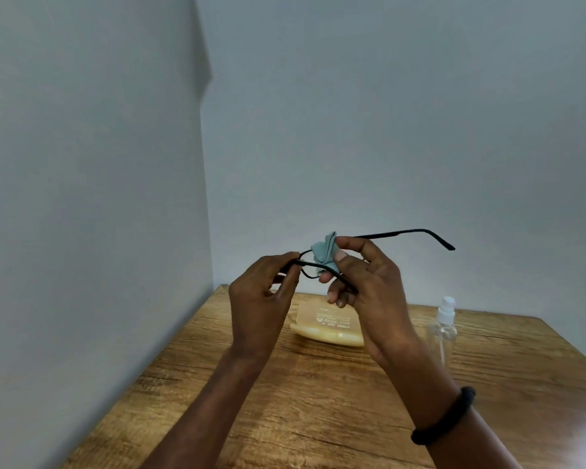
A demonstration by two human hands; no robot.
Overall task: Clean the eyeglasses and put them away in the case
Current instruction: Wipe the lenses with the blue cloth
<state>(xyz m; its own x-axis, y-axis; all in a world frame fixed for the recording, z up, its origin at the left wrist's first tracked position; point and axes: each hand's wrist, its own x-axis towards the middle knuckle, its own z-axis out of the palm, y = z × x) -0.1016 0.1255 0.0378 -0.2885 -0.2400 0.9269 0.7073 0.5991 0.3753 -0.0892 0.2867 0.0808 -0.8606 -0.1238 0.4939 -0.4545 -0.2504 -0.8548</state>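
Black-framed eyeglasses point(406, 233) are held up above the table, one temple arm sticking out to the right. My left hand point(261, 292) pinches the frame at its left end. My right hand point(366, 282) pinches a small grey-blue cloth point(323, 250) around a lens, thumb on the near side. Below the hands, a pale yellow glasses case point(325, 330) lies on the table; its printed lid is visible, and I cannot tell whether it is open.
A clear spray bottle point(444, 330) with a white nozzle stands to the right of the case. The wooden table point(318, 401) sits in a corner, with grey walls on the left and behind. A black band circles my right wrist.
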